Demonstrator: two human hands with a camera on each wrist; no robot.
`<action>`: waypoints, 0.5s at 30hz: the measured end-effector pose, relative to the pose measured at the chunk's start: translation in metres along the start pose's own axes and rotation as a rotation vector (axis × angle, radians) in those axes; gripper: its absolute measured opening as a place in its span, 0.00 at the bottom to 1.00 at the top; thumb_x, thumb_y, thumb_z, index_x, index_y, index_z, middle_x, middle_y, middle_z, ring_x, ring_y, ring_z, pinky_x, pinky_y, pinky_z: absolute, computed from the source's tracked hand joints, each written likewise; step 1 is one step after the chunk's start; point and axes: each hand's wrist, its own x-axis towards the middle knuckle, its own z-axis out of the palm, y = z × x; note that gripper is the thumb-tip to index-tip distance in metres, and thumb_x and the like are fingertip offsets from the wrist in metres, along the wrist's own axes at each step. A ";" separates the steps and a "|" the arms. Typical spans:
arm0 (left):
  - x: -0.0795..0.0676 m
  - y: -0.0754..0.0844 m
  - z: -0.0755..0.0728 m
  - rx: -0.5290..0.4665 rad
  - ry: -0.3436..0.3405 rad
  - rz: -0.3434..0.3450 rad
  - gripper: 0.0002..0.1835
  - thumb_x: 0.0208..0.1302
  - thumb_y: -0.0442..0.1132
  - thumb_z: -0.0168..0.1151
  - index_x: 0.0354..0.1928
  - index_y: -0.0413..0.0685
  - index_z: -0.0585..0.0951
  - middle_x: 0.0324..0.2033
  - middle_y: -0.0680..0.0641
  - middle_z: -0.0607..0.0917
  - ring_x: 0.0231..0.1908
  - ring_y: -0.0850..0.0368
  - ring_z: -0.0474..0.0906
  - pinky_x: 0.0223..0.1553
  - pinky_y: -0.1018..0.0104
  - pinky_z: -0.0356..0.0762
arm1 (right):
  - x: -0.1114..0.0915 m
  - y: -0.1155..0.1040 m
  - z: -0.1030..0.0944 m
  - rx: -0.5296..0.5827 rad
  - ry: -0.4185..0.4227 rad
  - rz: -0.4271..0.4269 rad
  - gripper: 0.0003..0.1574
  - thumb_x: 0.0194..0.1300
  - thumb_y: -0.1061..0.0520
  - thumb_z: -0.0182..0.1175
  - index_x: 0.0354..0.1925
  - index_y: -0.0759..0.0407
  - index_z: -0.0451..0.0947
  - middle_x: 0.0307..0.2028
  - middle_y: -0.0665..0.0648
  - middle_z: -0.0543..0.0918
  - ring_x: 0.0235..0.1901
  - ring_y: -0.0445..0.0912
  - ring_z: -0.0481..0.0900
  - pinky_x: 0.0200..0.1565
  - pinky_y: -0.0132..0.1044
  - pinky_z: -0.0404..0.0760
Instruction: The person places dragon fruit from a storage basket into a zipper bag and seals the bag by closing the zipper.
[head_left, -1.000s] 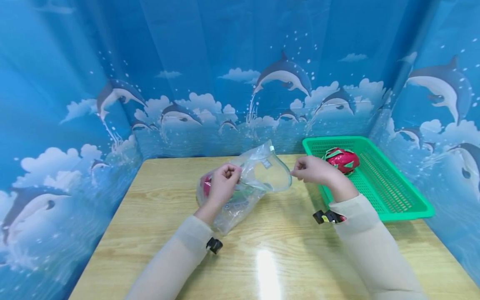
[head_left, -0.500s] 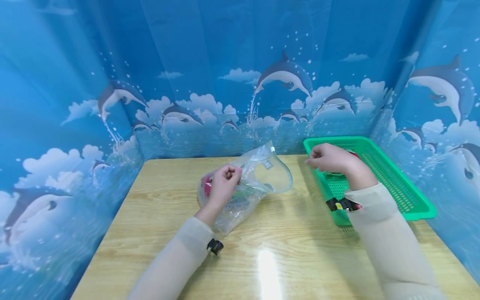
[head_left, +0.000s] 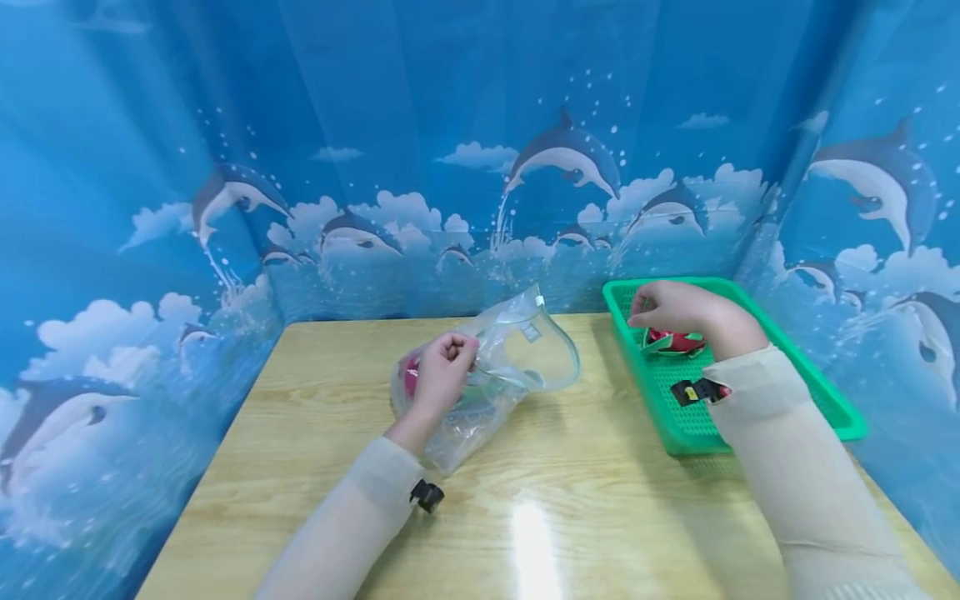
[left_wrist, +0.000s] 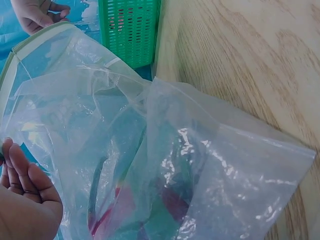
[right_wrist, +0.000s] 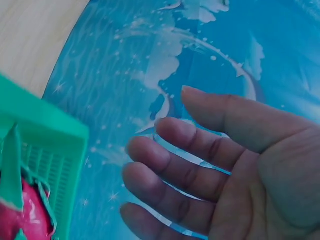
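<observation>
My left hand pinches the rim of a clear zip bag, whose mouth gapes toward the right. Through the plastic shows something red and green, apparently another dragon fruit. Above the green basket hangs my right hand, its fingers loosely bent and holding nothing. Under that hand a red dragon fruit with green scales lies in the basket, partly hidden by the hand. From the right wrist, the dragon fruit appears at lower left, apart from the fingers.
The wooden table carries the bag at its middle and the basket at its right side. A blue curtain printed with dolphins stands behind the table and along both sides. The bag's white zip slider is at its upper corner.
My right hand has left the bag's rim and moved right, over the basket and the dragon fruit. My left hand stays at the bag, which keeps its place.
</observation>
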 end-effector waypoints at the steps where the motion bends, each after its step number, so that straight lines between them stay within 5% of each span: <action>1: 0.000 0.000 -0.001 -0.001 0.002 0.000 0.09 0.71 0.42 0.61 0.35 0.45 0.80 0.24 0.47 0.79 0.18 0.59 0.67 0.17 0.70 0.64 | 0.001 0.002 0.000 -0.005 -0.002 0.005 0.14 0.74 0.52 0.58 0.47 0.63 0.75 0.31 0.56 0.79 0.21 0.46 0.68 0.27 0.43 0.72; 5: -0.001 0.001 -0.002 0.004 -0.001 0.001 0.09 0.72 0.43 0.61 0.35 0.45 0.79 0.23 0.47 0.79 0.17 0.59 0.66 0.16 0.70 0.63 | 0.009 0.010 -0.003 -0.028 0.015 0.016 0.14 0.72 0.54 0.60 0.47 0.64 0.75 0.30 0.57 0.78 0.22 0.47 0.70 0.30 0.45 0.74; 15: -0.002 0.004 -0.003 -0.007 -0.010 -0.004 0.09 0.72 0.42 0.61 0.35 0.45 0.79 0.23 0.48 0.78 0.16 0.60 0.65 0.16 0.70 0.64 | 0.029 0.040 -0.006 -0.083 0.095 0.002 0.16 0.68 0.56 0.64 0.48 0.66 0.75 0.46 0.67 0.79 0.43 0.59 0.76 0.42 0.53 0.77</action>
